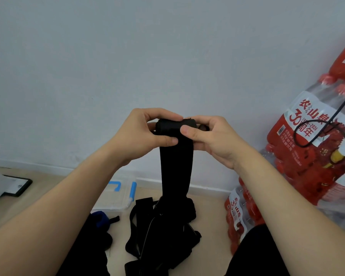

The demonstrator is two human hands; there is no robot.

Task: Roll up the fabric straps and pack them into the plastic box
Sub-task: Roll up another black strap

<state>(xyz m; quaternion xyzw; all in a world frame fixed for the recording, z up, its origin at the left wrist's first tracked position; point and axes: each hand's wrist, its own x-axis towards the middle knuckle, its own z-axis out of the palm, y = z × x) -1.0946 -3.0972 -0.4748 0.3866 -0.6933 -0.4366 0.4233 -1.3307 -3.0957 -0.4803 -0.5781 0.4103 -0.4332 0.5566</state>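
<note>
Mid-frame, left hand (147,134) and right hand (213,140) each have a pinching grip on the black strap (176,166), its roll barely started; the strap pile (163,236) below lies unrolled beside the plastic box (119,197).

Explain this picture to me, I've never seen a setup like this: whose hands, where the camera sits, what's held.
No machine here: a camera worn on a person's head looks down at their bare hands. The left hand and right hand both pinch the rolled top of a black strap, whose loose end hangs toward the floor. Below lie a pile of straps, a clear plastic box and a blue bundle. On the right stand packs of red-labelled bottles.
</note>
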